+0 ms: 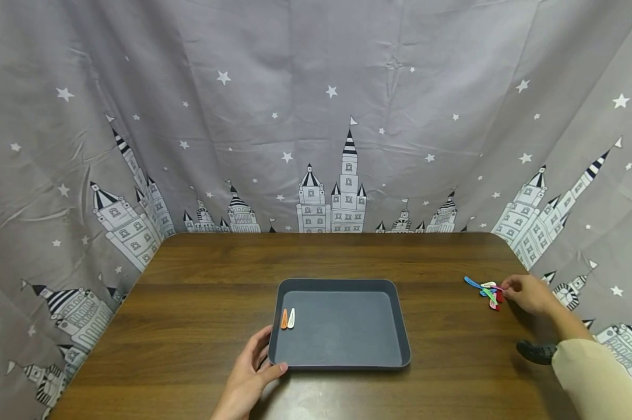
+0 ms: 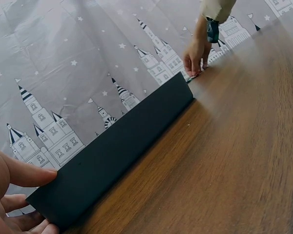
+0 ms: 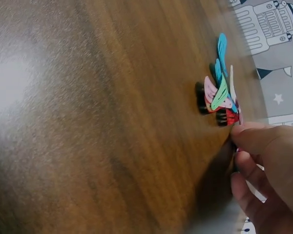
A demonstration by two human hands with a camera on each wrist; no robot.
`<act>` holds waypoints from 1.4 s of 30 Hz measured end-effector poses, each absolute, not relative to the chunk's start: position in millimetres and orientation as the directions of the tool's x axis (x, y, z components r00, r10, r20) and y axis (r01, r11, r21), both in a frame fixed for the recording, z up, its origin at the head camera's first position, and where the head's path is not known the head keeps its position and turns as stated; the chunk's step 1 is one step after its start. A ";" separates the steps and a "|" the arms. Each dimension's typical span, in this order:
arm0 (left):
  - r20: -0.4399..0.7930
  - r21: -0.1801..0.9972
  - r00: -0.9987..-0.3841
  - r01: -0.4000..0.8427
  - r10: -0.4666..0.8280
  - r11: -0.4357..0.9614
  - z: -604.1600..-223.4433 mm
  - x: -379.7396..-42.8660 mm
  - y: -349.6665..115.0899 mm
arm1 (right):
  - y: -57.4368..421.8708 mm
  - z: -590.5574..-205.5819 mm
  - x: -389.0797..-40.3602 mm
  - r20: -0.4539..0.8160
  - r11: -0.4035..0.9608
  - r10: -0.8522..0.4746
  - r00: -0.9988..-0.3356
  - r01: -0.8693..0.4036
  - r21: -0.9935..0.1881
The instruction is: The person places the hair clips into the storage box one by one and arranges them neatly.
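Right hand (image 1: 530, 294) — fingertips pinching pink clip (image 1: 497, 287) at edge of clip pile (image 1: 489, 296); left hand (image 1: 249, 373) — gripping tray (image 1: 347, 326) corner.

A grey curtain (image 1: 305, 41) printed with white stars (image 1: 331, 91) and castles (image 1: 349, 201) hangs behind a brown wooden table (image 1: 190, 326). Light gleams on the tabletop.
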State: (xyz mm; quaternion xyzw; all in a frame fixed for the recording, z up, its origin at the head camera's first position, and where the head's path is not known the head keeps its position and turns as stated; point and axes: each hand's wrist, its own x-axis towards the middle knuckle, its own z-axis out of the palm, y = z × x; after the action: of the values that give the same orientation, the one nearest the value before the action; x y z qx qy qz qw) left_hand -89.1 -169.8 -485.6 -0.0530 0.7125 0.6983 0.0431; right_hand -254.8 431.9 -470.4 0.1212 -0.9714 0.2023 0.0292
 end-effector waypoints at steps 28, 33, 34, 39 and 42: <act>-0.101 0.995 -0.995 -0.101 -0.002 -0.007 -487.1 -87.1 -170.0 | 429.6 -468.4 -253.3 0.131 0.880 -0.177 -0.975 -0.216 -0.422; -0.100 0.995 -0.995 -0.100 -0.003 -0.003 -486.7 -86.7 -169.9 | 421.4 -461.0 -255.0 0.107 0.871 -0.186 -0.977 -0.214 -0.442; -0.102 0.995 -0.995 -0.102 -0.004 -0.003 -486.6 -86.9 -169.9 | 418.9 -459.2 -255.0 0.101 0.867 -0.188 -0.977 -0.214 -0.450; -0.117 0.993 -0.993 -0.117 -0.009 -0.004 -486.2 -87.7 -169.9 | 403.9 -451.8 -255.9 0.043 0.822 -0.204 -0.978 -0.195 -0.535; -0.124 0.992 -0.992 -0.124 -0.009 -0.006 -485.9 -87.9 -169.9 | 397.9 -450.2 -258.5 0.055 0.826 -0.213 -0.976 -0.210 -0.523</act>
State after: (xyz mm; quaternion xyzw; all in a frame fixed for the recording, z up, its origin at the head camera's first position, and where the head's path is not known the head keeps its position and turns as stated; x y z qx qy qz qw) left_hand -87.9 -169.9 -485.9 -0.0475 0.7038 0.7076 0.0406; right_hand -258.5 397.9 -450.2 0.1106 -0.9556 0.2733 -0.0027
